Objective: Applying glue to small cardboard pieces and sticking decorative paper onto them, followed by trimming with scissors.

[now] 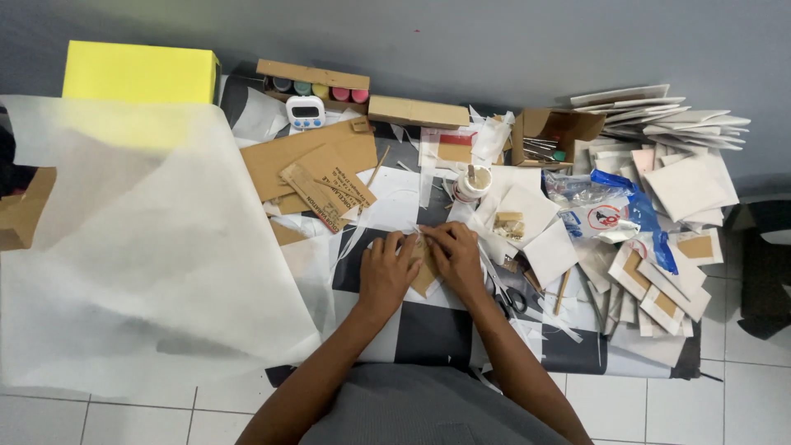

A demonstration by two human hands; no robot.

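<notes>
Cardboard piece lies on the black-and-white mat, pinned between both hands. Left hand and right hand press curled fingers onto it. Scissors lie at 4 o'clock; paste cup at 1 o'clock.

One camera sits on the person's head. It looks straight down, from fairly close, at the floor mat, with the grey wall on top.
</notes>
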